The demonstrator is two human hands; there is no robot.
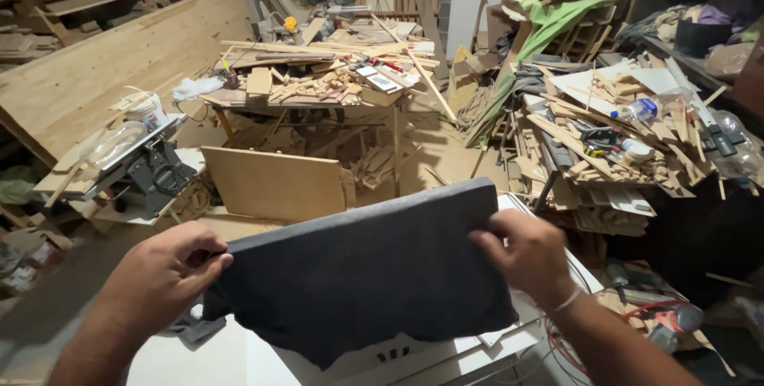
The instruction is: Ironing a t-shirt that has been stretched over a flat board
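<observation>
Dark grey fabric-covered panel [374, 274] between both hands

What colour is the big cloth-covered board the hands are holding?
The fabric-covered board is dark grey, seen in the head view.

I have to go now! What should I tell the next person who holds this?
Left hand: fingers pinch the left edge of the dark grey fabric-covered panel.
Right hand: grips the panel's right edge.
The panel is held up, tilted, over the white worktop; its upper edge looks wrapped and smooth, its lower fabric edge hangs ragged and loose.
Beyond it: a wooden board and a table of wood offcuts.
</observation>
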